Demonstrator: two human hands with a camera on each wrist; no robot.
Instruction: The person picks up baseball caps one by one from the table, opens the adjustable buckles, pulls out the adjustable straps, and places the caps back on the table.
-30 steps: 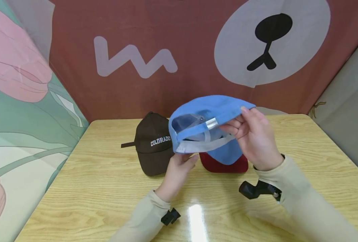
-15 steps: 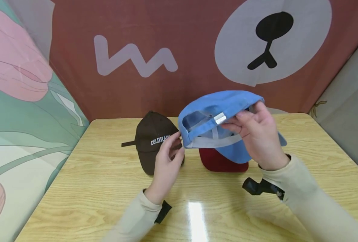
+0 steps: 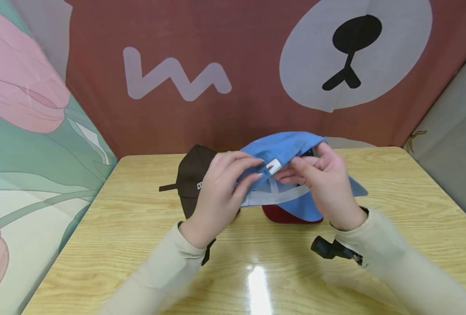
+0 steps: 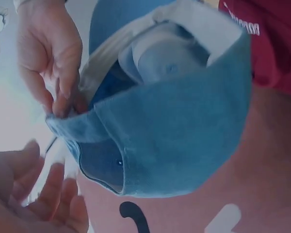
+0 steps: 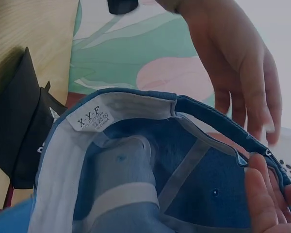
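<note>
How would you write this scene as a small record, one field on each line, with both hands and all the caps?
Blue cap: held above the wooden table
Right hand: grips the blue cap at the back
Left hand: beside the back strap; contact unclear
Inner label: reads "X-Y-F"
Brown cap: on the table, partly behind the left hand
Red cap: partly behind the blue cap in the head view
</note>
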